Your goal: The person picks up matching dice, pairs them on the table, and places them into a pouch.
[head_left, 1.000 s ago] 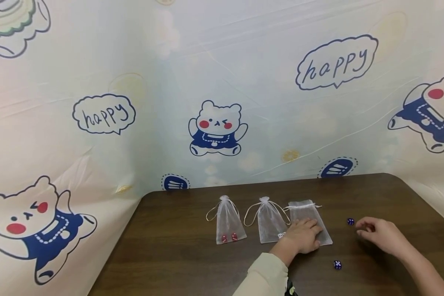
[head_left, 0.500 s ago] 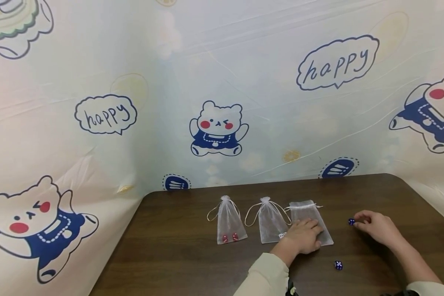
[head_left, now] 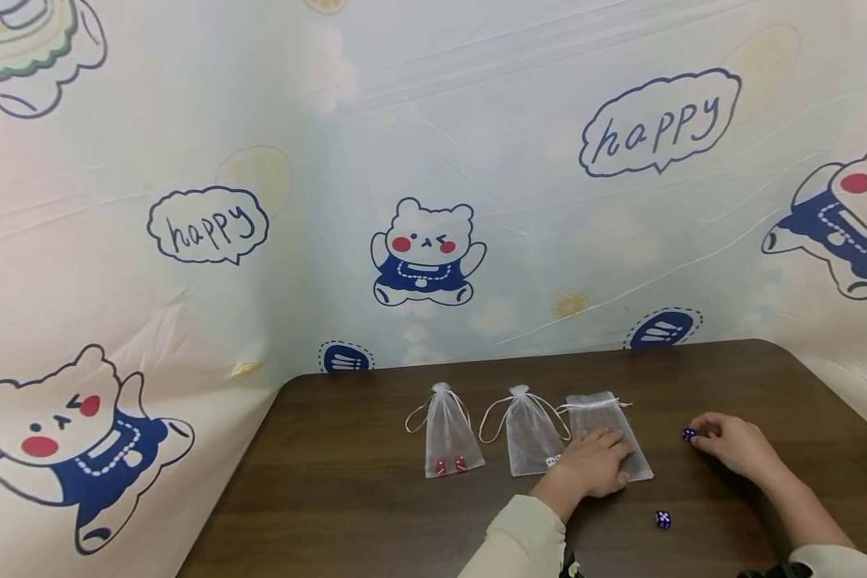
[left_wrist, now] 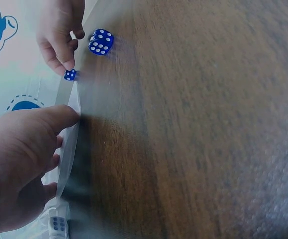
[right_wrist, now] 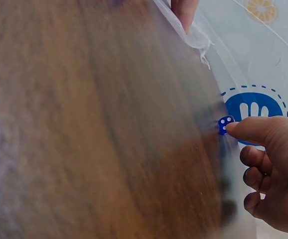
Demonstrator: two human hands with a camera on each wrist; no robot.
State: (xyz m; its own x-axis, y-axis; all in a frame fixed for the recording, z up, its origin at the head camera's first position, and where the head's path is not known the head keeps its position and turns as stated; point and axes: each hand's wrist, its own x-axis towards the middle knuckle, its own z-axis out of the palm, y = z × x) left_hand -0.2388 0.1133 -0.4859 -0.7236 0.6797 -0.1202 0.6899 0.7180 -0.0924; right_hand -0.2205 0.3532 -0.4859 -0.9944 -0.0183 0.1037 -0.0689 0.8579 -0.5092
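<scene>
My left hand (head_left: 594, 464) rests on the flat white organza drawstring bag (head_left: 598, 409), fingers spread over its lower part. With thumb and fingertips my right hand (head_left: 737, 441) pinches a blue die (head_left: 689, 434) with white dots, right of that bag. In the right wrist view the thumb lies against this die (right_wrist: 225, 125). A second blue die (head_left: 662, 519) sits on the table nearer to me, between the two hands; it looks large in the left wrist view, where the die (left_wrist: 101, 42) shows two dotted faces.
On the brown table (head_left: 332, 514), left of my hands, lie two gathered bags: one bag (head_left: 448, 433) with two red dice (head_left: 451, 465), another bag (head_left: 527, 437) with white dice (head_left: 551, 461) partly hidden by my left hand. A printed cloth (head_left: 535, 241) hangs behind the table.
My right hand has moved forward to the farther blue die and now pinches it; its sleeve has come into view. The left hand stays on the bag.
</scene>
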